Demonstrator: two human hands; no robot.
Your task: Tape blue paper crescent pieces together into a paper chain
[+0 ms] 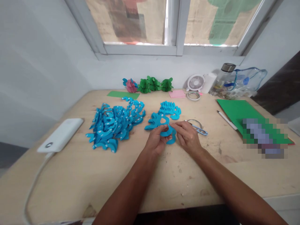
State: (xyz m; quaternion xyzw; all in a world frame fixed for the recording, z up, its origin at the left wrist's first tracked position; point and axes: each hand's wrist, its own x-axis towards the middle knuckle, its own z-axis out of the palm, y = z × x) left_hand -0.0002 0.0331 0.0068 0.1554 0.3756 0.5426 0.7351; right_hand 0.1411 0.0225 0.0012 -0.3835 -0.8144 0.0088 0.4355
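Observation:
A curved blue paper cutout is held in my left hand, with the thumb on top and the fingers beneath. The fingertips of my right hand are pinched at its upper right edge; whether something small is between them too is hidden. Just behind my left hand lies a fanned blue paper cluster. Another curved blue strip shows under the held cutout. Farther back is a row of overlapping blue cutouts. To the left spreads a large pile of blue cutouts dotted with small white squares.
Beside my right hand lie a blue cutter and a tape roll. Green sheets and a white pen are at right. A power bank with a cable sits left. Green paper shapes, a fan and a bottle line the wall.

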